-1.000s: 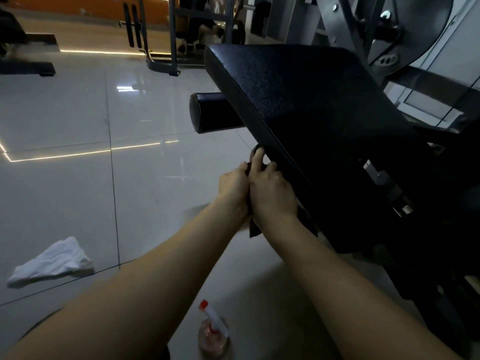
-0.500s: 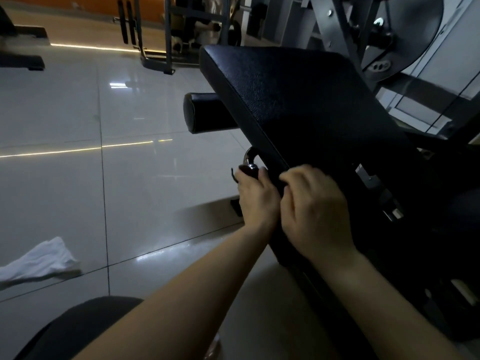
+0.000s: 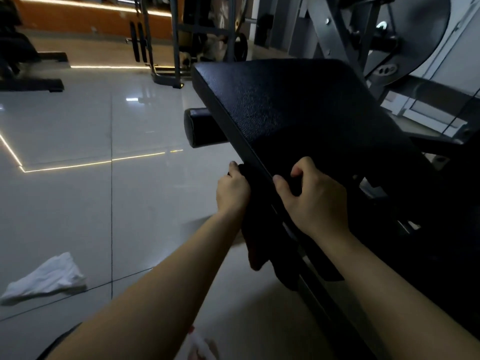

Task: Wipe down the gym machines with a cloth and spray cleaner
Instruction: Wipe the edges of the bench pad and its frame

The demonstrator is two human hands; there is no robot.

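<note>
Black pad (image 3: 298, 110), white rag (image 3: 49, 278), glossy pale tiles (image 3: 78, 126)

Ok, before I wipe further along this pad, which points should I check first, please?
1. Left hand grips the dark cloth: ok.
2. Right hand pinches the cloth at the pad edge: ok.
3. Cloth spread flat on the pad: not ok, most of it hangs down the side.
4. Spray bottle ready: cannot tell, blurred at the frame bottom.
5. White cloth off the floor: not ok, it lies on the tiles.
</note>
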